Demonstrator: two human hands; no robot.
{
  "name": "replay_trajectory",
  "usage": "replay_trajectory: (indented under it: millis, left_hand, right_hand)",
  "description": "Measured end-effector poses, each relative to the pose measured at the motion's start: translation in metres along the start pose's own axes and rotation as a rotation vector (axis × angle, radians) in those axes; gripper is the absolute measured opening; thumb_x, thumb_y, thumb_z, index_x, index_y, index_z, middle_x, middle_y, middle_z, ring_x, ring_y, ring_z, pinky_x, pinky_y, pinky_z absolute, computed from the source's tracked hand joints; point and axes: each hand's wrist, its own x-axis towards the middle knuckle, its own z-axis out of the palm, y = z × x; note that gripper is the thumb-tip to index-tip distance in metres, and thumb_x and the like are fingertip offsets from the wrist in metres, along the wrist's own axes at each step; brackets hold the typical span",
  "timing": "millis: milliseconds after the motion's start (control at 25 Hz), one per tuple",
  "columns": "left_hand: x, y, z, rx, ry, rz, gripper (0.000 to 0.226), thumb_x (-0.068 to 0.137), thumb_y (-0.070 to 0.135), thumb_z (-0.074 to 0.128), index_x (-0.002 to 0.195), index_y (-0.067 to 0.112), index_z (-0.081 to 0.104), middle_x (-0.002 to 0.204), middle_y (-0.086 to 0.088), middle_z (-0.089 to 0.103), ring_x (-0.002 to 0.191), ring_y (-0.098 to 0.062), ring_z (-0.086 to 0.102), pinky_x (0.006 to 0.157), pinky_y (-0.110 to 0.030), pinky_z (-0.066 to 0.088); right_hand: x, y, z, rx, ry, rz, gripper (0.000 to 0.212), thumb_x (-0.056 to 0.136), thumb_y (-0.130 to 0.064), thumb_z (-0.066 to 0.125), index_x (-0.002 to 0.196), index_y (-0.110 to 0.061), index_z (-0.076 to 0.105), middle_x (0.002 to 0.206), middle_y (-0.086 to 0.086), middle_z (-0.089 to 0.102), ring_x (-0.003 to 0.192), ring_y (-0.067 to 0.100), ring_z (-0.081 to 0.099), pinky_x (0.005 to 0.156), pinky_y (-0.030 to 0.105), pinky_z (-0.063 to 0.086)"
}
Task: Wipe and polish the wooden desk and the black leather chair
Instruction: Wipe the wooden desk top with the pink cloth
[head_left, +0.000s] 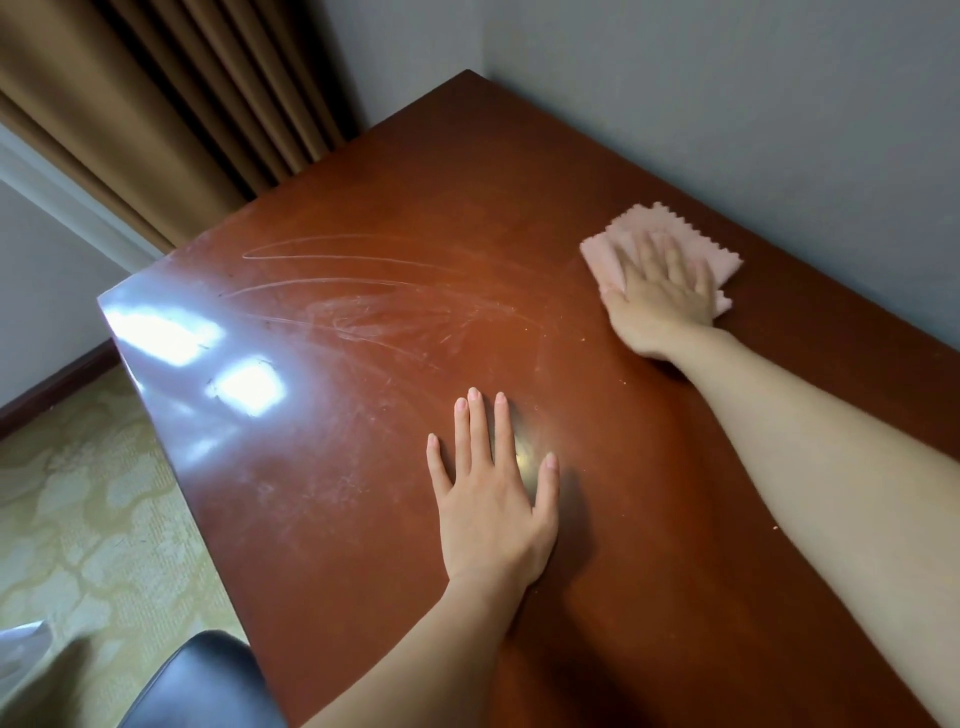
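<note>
My right hand (660, 291) lies flat, fingers straight, pressing a folded pink cloth (608, 249) with zigzag edges onto the glossy reddish wooden desk (363, 467), close to the grey wall (727, 104). My left hand (488, 514) rests flat, fingers straight, on smeared, scratched varnish. The black leather chair (208, 680) sits beside the desk's left edge, above pale patterned carpet (78, 519); pleated brown curtains (182, 104) hang beyond.
</note>
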Motion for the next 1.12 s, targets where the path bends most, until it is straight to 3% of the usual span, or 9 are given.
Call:
replay_trajectory:
  millis: [160, 360, 440, 560, 640, 840, 1120]
  left_hand:
    - [0.0, 0.0, 0.0, -0.009, 0.004, -0.005, 0.075, 0.086, 0.058, -0.002, 0.153, 0.024, -0.008, 0.156, 0.006, -0.022, 0.14, -0.007, -0.03, 0.116, -0.039, -0.018]
    - [0.001, -0.001, 0.0, 0.027, -0.012, -0.008, 0.075, 0.085, 0.055, -0.006, 0.152, 0.02, -0.011, 0.153, 0.006, -0.028, 0.14, -0.007, -0.03, 0.116, -0.038, -0.018]
    - [0.001, -0.001, 0.0, 0.037, -0.017, -0.015, 0.075, 0.085, 0.053, -0.007, 0.151, 0.019, -0.013, 0.153, 0.006, -0.028, 0.14, -0.007, -0.03, 0.116, -0.038, -0.019]
    - [0.0, -0.001, 0.001, 0.03, -0.013, -0.018, 0.074, 0.085, 0.051, -0.007, 0.151, 0.019, -0.013, 0.156, 0.006, -0.024, 0.141, -0.006, -0.029, 0.116, -0.037, -0.019]
    - [0.001, -0.001, 0.001, 0.019, -0.005, -0.019, 0.073, 0.085, 0.051, -0.006, 0.151, 0.019, -0.012, 0.158, 0.005, -0.021, 0.141, -0.005, -0.028, 0.116, -0.036, -0.019]
    - [0.001, 0.001, 0.001, 0.032, 0.0, -0.02, 0.075, 0.085, 0.051, -0.007, 0.152, 0.018, -0.01, 0.158, 0.005, -0.021, 0.141, -0.005, -0.027, 0.116, -0.036, -0.019]
    - [0.001, 0.002, 0.002, 0.045, -0.001, -0.02, 0.074, 0.085, 0.051, -0.007, 0.151, 0.019, -0.012, 0.153, 0.006, -0.027, 0.141, -0.006, -0.029, 0.116, -0.038, -0.018]
  right_hand:
    - [-0.03, -0.038, 0.02, -0.012, 0.061, -0.242, 0.053, 0.101, -0.044, 0.019, 0.151, -0.038, 0.002, 0.16, -0.009, -0.009, 0.147, 0.014, -0.012, 0.118, 0.043, -0.004]
    - [-0.087, -0.042, 0.046, -0.004, 0.113, -0.364, 0.051, 0.1, -0.042, 0.01, 0.15, -0.04, -0.003, 0.159, -0.013, -0.007, 0.146, 0.01, -0.011, 0.118, 0.041, -0.005]
    - [-0.111, -0.033, 0.056, 0.016, 0.159, -0.364, 0.052, 0.096, -0.043, 0.005, 0.148, -0.039, -0.004, 0.16, -0.012, -0.001, 0.147, 0.011, -0.005, 0.119, 0.042, 0.0]
    - [-0.142, -0.01, 0.068, 0.048, 0.228, -0.288, 0.054, 0.096, -0.043, 0.019, 0.148, -0.031, 0.021, 0.156, -0.006, 0.026, 0.145, 0.018, 0.02, 0.115, 0.044, 0.015]
    - [-0.15, 0.014, 0.067, 0.028, 0.253, -0.152, 0.057, 0.093, -0.044, 0.023, 0.147, -0.028, 0.032, 0.153, -0.004, 0.033, 0.143, 0.019, 0.026, 0.113, 0.044, 0.015]
    - [-0.109, 0.06, 0.041, 0.008, 0.158, 0.207, 0.057, 0.099, -0.043, 0.021, 0.153, -0.03, 0.009, 0.161, -0.01, 0.0, 0.147, 0.015, -0.005, 0.118, 0.043, 0.0]
    - [-0.022, 0.026, 0.01, 0.028, 0.01, 0.089, 0.056, 0.101, -0.046, 0.017, 0.152, -0.036, -0.004, 0.16, -0.005, -0.015, 0.146, 0.02, -0.017, 0.117, 0.048, -0.007]
